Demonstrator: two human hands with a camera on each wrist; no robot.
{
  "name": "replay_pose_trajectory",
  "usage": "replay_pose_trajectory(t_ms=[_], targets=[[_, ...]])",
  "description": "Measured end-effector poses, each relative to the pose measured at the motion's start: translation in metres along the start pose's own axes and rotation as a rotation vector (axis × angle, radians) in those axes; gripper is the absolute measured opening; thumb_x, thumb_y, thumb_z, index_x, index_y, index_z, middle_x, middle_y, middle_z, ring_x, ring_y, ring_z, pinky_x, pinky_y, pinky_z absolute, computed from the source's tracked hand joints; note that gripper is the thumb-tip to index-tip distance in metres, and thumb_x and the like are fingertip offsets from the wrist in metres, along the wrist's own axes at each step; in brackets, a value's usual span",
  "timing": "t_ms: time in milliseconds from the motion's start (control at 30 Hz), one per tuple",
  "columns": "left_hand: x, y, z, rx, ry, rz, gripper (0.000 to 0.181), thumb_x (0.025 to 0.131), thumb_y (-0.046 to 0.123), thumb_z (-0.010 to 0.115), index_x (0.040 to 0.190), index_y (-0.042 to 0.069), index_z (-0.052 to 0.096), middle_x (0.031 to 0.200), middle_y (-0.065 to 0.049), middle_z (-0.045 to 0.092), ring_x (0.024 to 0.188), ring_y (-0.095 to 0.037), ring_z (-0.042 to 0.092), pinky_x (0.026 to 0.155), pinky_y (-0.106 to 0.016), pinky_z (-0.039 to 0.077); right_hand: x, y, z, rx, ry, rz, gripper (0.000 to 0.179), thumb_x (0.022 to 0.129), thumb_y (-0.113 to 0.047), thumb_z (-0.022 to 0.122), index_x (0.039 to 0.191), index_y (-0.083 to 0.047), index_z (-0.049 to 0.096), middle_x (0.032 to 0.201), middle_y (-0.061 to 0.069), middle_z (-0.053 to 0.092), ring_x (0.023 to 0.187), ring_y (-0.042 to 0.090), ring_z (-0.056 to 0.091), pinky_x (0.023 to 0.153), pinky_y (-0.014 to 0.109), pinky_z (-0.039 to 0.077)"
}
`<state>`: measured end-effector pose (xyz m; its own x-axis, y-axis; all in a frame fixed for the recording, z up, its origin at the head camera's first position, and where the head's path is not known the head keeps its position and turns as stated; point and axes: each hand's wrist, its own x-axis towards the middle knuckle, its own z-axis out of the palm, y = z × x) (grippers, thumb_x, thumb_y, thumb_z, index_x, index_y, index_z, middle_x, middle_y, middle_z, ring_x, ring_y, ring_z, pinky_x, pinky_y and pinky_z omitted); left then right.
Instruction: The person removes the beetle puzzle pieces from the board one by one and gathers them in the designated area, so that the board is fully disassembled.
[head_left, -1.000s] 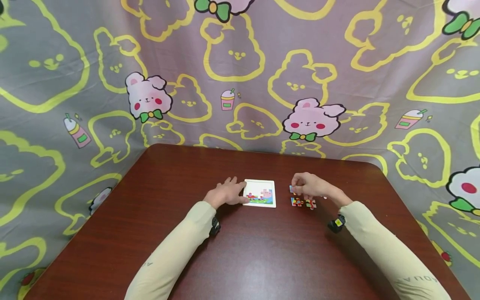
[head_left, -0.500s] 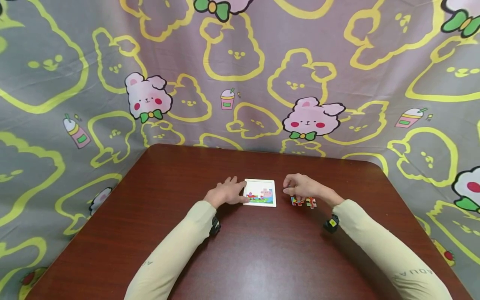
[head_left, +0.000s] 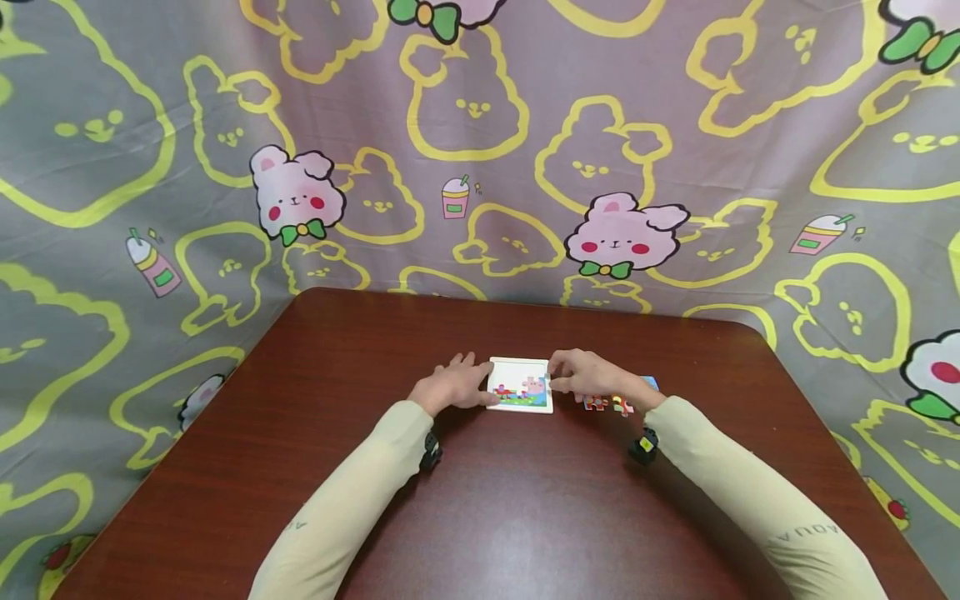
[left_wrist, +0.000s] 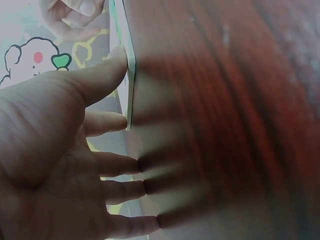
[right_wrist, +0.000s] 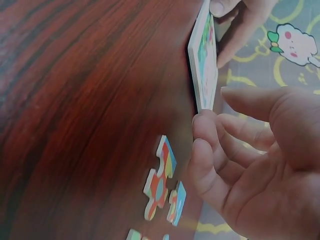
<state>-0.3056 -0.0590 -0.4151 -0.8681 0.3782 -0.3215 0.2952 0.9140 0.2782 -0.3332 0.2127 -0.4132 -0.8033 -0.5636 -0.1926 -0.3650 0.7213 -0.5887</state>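
A white puzzle tray lies on the table with part of a cartoon pig picture fitted along its bottom and right side. My left hand rests at its left edge, fingers spread and fairly straight. In the left wrist view the thumb touches the tray's side. At the right edge is my right hand, fingers loosely bent. No piece shows between its thumb and fingertips in the right wrist view, where a fingertip meets the tray's corner. Loose jigsaw pieces lie beside that hand, partly hidden by it in the head view.
The dark red-brown wooden table reaches to a cartoon-printed cloth hanging behind and at the sides. A blue piece shows just behind the right wrist. Both wrists carry small black cameras.
My right hand has moved left, from over the loose pieces to the tray's right edge. A blue piece has come into view behind its wrist. The left hand and tray stay put.
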Motion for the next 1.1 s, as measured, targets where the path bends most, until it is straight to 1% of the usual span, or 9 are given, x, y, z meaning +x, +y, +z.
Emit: replay_pose_trajectory(t_ms=[200, 400, 500, 633, 767, 900, 1100], targets=[[-0.001, 0.000, 0.001, 0.002, -0.003, 0.006, 0.074, 0.096, 0.052, 0.055, 0.157, 0.023, 0.025, 0.164, -0.017, 0.015, 0.152, -0.039, 0.010, 0.119, -0.061, 0.017, 0.006, -0.003, 0.004, -0.012, -0.014, 0.004, 0.027, 0.093, -0.019, 0.067, 0.115, -0.006, 0.059, 0.082, 0.006, 0.067, 0.051, 0.021, 0.060, 0.046, 0.035, 0.053], [-0.003, 0.001, 0.000, 0.004, 0.004, 0.000, 0.073, 0.096, 0.051, 0.055, 0.157, 0.023, 0.026, 0.164, -0.018, 0.016, 0.152, -0.039, 0.011, 0.119, -0.063, 0.017, 0.011, -0.007, 0.009, -0.039, -0.035, -0.003, 0.028, 0.091, -0.021, 0.071, 0.112, -0.007, 0.059, 0.080, 0.005, 0.066, 0.050, 0.018, 0.060, 0.046, 0.031, 0.052], [-0.004, 0.001, -0.001, 0.006, 0.005, 0.000, 0.073, 0.096, 0.051, 0.055, 0.157, 0.023, 0.026, 0.164, -0.018, 0.016, 0.152, -0.039, 0.011, 0.118, -0.063, 0.017, 0.013, -0.009, 0.011, -0.045, -0.030, -0.008, 0.029, 0.089, -0.020, 0.072, 0.111, -0.005, 0.059, 0.079, 0.005, 0.066, 0.049, 0.019, 0.061, 0.046, 0.031, 0.052], [-0.005, 0.000, -0.001, -0.005, 0.002, 0.003, 0.073, 0.096, 0.051, 0.055, 0.157, 0.024, 0.025, 0.164, -0.017, 0.015, 0.152, -0.039, 0.010, 0.119, -0.063, 0.016, 0.014, -0.011, 0.011, -0.046, -0.021, 0.005, 0.028, 0.088, -0.018, 0.073, 0.108, -0.003, 0.060, 0.076, 0.003, 0.067, 0.050, 0.020, 0.061, 0.047, 0.033, 0.053], [-0.005, 0.000, -0.001, -0.006, 0.002, 0.000, 0.073, 0.096, 0.051, 0.055, 0.157, 0.024, 0.025, 0.164, -0.017, 0.015, 0.152, -0.038, 0.010, 0.119, -0.063, 0.016, 0.013, -0.015, 0.011, -0.047, -0.020, 0.020, 0.026, 0.089, -0.017, 0.072, 0.107, -0.003, 0.060, 0.074, 0.002, 0.067, 0.051, 0.017, 0.058, 0.048, 0.032, 0.052], [-0.005, 0.001, -0.001, -0.006, 0.001, -0.003, 0.073, 0.096, 0.051, 0.055, 0.157, 0.024, 0.025, 0.164, -0.017, 0.015, 0.152, -0.038, 0.010, 0.119, -0.063, 0.016, 0.013, -0.017, 0.011, -0.050, -0.011, 0.016, 0.026, 0.089, -0.016, 0.073, 0.106, -0.002, 0.060, 0.078, 0.004, 0.068, 0.052, 0.014, 0.054, 0.047, 0.031, 0.051], [-0.004, 0.000, 0.000, 0.000, -0.004, -0.007, 0.074, 0.096, 0.052, 0.055, 0.157, 0.025, 0.025, 0.164, -0.017, 0.015, 0.152, -0.038, 0.010, 0.119, -0.063, 0.017, 0.015, -0.018, 0.012, -0.049, 0.016, 0.007, 0.027, 0.086, -0.016, 0.075, 0.103, -0.006, 0.056, 0.085, 0.006, 0.068, 0.051, 0.013, 0.053, 0.044, 0.027, 0.047]])
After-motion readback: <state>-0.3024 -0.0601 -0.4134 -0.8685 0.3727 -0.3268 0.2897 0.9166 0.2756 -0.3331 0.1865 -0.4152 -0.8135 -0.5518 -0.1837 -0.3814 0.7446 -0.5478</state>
